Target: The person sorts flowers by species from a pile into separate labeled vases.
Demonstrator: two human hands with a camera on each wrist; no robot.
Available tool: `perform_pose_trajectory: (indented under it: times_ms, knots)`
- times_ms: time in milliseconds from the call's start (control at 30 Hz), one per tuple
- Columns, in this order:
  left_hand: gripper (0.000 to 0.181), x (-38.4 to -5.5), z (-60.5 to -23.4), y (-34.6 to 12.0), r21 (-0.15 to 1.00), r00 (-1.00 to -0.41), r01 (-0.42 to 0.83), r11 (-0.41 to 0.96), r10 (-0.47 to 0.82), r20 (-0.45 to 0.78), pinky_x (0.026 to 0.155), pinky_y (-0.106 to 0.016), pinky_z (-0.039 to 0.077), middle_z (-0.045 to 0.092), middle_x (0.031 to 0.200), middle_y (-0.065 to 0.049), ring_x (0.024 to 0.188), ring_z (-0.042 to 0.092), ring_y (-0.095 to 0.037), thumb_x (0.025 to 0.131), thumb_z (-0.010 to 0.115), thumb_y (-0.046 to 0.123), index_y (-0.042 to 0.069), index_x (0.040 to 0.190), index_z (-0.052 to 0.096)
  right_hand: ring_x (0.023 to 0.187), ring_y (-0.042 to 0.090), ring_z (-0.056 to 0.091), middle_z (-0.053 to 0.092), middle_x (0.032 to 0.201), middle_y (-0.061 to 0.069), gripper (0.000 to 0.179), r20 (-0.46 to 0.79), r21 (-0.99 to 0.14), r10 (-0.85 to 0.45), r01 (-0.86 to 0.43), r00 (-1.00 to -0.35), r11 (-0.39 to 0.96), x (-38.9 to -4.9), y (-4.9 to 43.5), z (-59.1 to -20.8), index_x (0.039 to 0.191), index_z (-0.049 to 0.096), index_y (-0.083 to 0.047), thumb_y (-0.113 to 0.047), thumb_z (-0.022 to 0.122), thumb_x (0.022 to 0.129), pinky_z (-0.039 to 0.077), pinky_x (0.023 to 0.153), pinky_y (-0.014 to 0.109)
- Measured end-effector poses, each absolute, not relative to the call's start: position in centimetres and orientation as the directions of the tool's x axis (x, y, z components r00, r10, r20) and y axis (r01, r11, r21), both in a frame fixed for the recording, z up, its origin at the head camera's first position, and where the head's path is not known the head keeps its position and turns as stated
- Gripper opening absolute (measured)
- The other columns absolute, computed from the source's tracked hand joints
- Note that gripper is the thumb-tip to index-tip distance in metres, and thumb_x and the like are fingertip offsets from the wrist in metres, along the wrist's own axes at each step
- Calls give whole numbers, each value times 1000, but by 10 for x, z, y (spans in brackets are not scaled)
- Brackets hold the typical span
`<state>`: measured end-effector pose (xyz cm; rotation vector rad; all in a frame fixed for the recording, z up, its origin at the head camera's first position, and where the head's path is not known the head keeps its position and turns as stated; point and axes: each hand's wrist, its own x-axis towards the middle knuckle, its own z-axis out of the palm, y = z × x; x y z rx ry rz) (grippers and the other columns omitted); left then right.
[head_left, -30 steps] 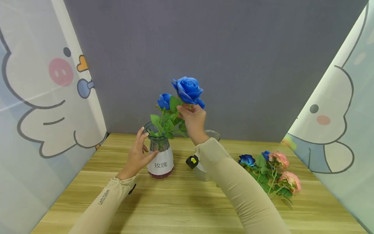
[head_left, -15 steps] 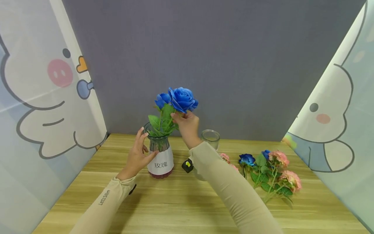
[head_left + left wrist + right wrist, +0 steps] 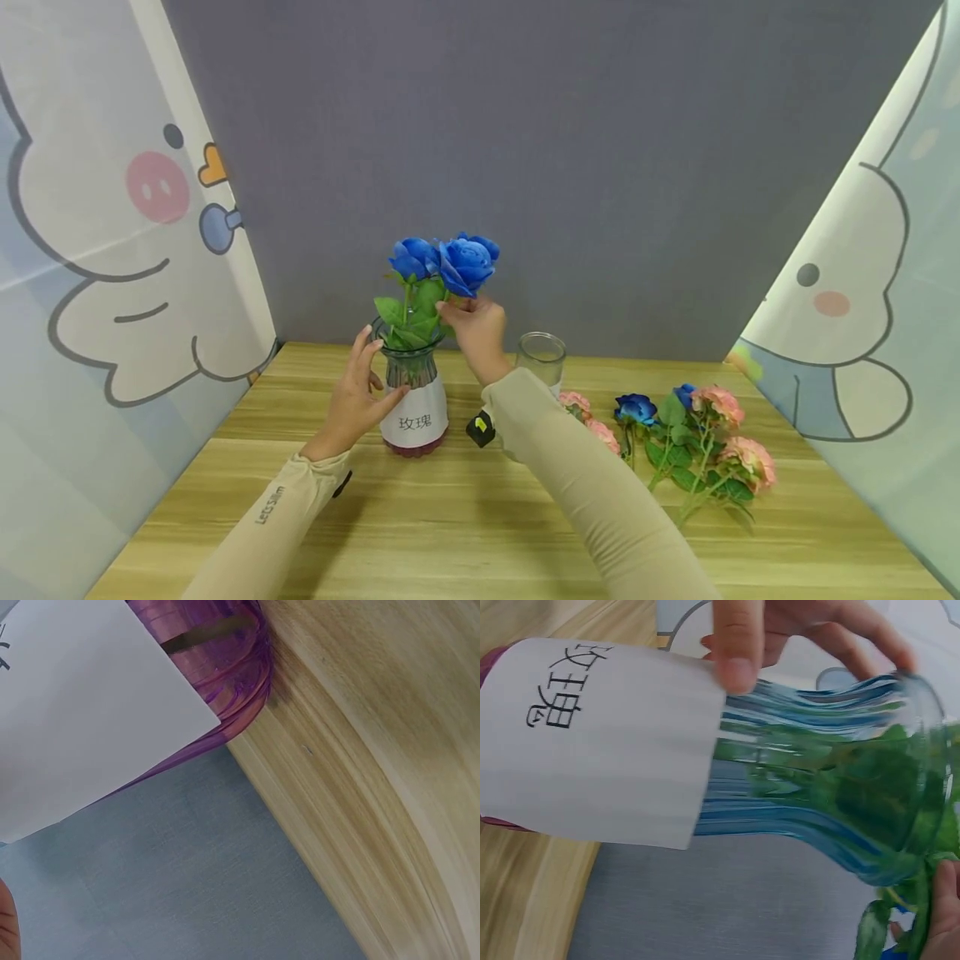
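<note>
In the head view a ribbed glass vase [image 3: 408,368] stands upright with a white label around it; its purple base [image 3: 240,671] shows in the left wrist view. My left hand [image 3: 352,404] touches the vase's left side, thumb at the label's top edge and a fingertip at the rim, fingers spread. Over the vase mouth, my right hand [image 3: 480,335] pinches the stem of a blue rose [image 3: 467,265] below its bloom. Another blue rose [image 3: 412,258] stands in the vase. Green leaves [image 3: 870,776] show through the glass in the right wrist view, but the stem ends are hard to tell.
A clear glass jar [image 3: 540,354] stands right of the vase, partly behind my right forearm. Pink flowers [image 3: 746,462] and a dark blue rose [image 3: 636,408] lie on the wooden table [image 3: 420,533] at the right. A grey panel [image 3: 585,167] rises behind.
My right hand has moved down and left, lowering the blue rose closer to the vase and the other rose. The left hand has stayed against the vase.
</note>
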<state>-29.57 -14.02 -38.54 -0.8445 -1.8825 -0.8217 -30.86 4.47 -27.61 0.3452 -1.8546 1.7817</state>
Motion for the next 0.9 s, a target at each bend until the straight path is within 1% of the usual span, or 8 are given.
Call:
perform_pose_trajectory:
  times_ms: [200,267,400,533,600,700,767,900]
  knots:
    - [68,-295,-384,-138,223,-400,810,543,233,887,48,-32,45,28,141,-38,58,53,-21,91,53,46,-1,135,32,64,16,68,70,86,24,18,442,-882,199,-465,-875,-84,-306,45,-268,93,67,14,2,74,81,56,67,33]
    - [68,-296,-384,-138,224,-398,813,537,234,887,48,-32,45,28,142,-38,58,52,-21,91,55,45,-1,135,33,63,12,66,70,85,22,18,411,-894,212,-437,-887,-97,-306,45,-267,92,67,14,2,74,81,56,68,32]
    - [66,-296,-385,-136,225,-395,816,532,230,889,48,-31,45,28,142,-37,58,53,-21,90,61,38,-4,133,34,63,9,63,69,78,16,19,397,-908,219,-416,-891,-46,-305,45,-268,85,68,14,-3,75,82,56,70,32]
    - [67,-297,-387,-134,235,-404,815,529,230,885,48,-30,45,28,143,-36,58,53,-20,85,73,23,-6,131,34,69,16,67,69,78,18,19,389,-912,218,-408,-895,-50,-307,46,-268,84,68,14,-4,75,83,56,72,33]
    - [68,-297,-387,-133,240,-411,816,527,234,881,49,-31,46,27,143,-37,58,53,-20,83,74,20,-6,132,34,72,21,70,69,80,20,19,370,-918,227,-393,-901,-63,-309,47,-269,84,68,15,-2,74,82,56,72,33]
    - [67,-297,-388,-134,244,-413,814,528,230,881,49,-33,46,27,143,-37,58,53,-20,87,68,30,-5,133,34,76,25,71,70,82,20,18,347,-930,223,-365,-911,-44,-311,46,-270,87,68,13,-3,74,82,56,71,31]
    - [68,-297,-388,-135,247,-412,812,528,218,885,49,-34,46,27,143,-37,57,52,-20,89,60,39,-4,134,34,76,24,70,70,81,18,19,341,-938,214,-347,-915,8,-312,44,-271,87,70,11,-6,75,82,54,65,27]
    - [70,-296,-388,-138,251,-408,809,531,201,890,48,-34,46,27,143,-37,56,52,-20,90,52,48,-3,134,34,72,19,69,72,79,14,18,352,-935,194,-335,-916,116,-311,39,-273,86,72,6,-11,77,81,45,53,22]
